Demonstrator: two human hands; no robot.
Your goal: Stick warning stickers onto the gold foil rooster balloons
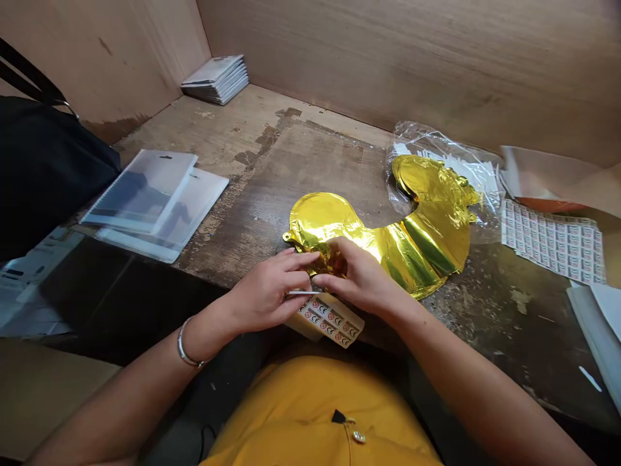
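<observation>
A shiny gold foil balloon (320,210), flat and curved, lies at the table's front edge with several folds across it. My right hand (361,278) is closed on the balloon's near edge, thumb and fingers pinching the crumpled foil. Close beside it, my left hand (272,288) has its fingertips at the same edge. A thin white straw (305,293) sticks out between the left thumb and fingers; its other end is hidden. Below the hands is a strip of CE warning stickers (334,321), partly covered by the left hand.
Clear packaging bags (145,188) lie left, near a black bag (43,168). A stack of white packets (216,79) sits in the back corner. To the right are a clear plastic bag (436,139) under the balloon's far end, sticker sheets (553,239) and papers (594,323).
</observation>
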